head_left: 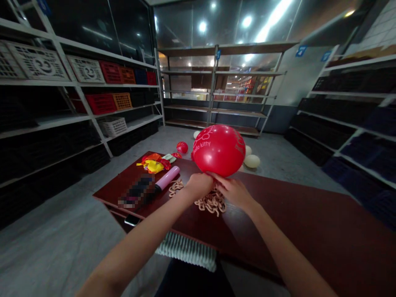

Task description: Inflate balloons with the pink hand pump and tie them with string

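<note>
Over the dark-red table (293, 214) (shelves (185, 108) on three sides), both hands (199, 185) pinch a red balloon (219, 150) underneath.

Mid-frame, left hand (200, 184) and right hand (233, 192) hide the neck of the balloon (219, 150); left of centre, an item (137, 189) is pixelated.

Dark red-brown table (293, 214) — limp yellow, red and pale balloons (154, 166) heaped at its far left, pink-and-black cylinder (168, 178) nearer, blurred dark object (137, 190) left of that, tan curly strands (213, 204) piled toward the middle.
</note>
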{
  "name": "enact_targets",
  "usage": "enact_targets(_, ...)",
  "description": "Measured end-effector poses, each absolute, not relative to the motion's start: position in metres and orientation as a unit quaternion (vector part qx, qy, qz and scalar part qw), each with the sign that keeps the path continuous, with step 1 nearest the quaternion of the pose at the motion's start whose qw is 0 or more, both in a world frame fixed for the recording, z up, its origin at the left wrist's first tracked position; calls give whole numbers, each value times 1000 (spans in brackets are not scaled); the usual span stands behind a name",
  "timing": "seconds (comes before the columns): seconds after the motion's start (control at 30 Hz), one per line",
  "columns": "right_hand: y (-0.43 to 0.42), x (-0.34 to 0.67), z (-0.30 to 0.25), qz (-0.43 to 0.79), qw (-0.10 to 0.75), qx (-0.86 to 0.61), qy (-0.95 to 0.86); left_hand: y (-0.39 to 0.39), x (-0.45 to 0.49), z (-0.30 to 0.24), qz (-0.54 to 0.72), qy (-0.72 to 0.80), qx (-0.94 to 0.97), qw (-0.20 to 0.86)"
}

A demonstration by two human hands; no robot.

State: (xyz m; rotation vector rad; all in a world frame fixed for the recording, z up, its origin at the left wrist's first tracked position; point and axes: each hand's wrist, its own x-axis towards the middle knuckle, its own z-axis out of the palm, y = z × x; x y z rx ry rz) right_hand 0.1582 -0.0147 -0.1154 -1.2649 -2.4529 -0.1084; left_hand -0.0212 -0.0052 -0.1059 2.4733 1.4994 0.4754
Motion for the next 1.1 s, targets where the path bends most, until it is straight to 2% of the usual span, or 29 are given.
enact_targets(0.17, 3, 180, -127, 15, 234, -479, -846, 5, -13, -92, 110, 488, 866, 3)
enact_targets(0.4, 40, 172, -147, 319, 429, -394, -748, 16, -15, -75, 123, 433, 891, -66)
enact_targets(0.53, 44, 164, -157, 420, 486, -373, -669, 20, -20, -80, 151, 421, 893, -52)
enact_targets(0.67, 44, 169, -162, 451, 506, -381, -628, 27, -12, -104, 255, 403, 878, -41)
enact_targets(0.83, 45, 189, -162, 446, 585, -407, -541, 50, 9, -142, 426, 445, 787, 29)
enact_targets(0.9, 46, 196, -161, 431, 621, -417, -504, 63, 14, -157, 405, 477, 779, 42)
enact_targets(1.1, 52, 197, -167, 390, 681, -435, -442, 81, 18, -194, 209, 512, 833, 3)
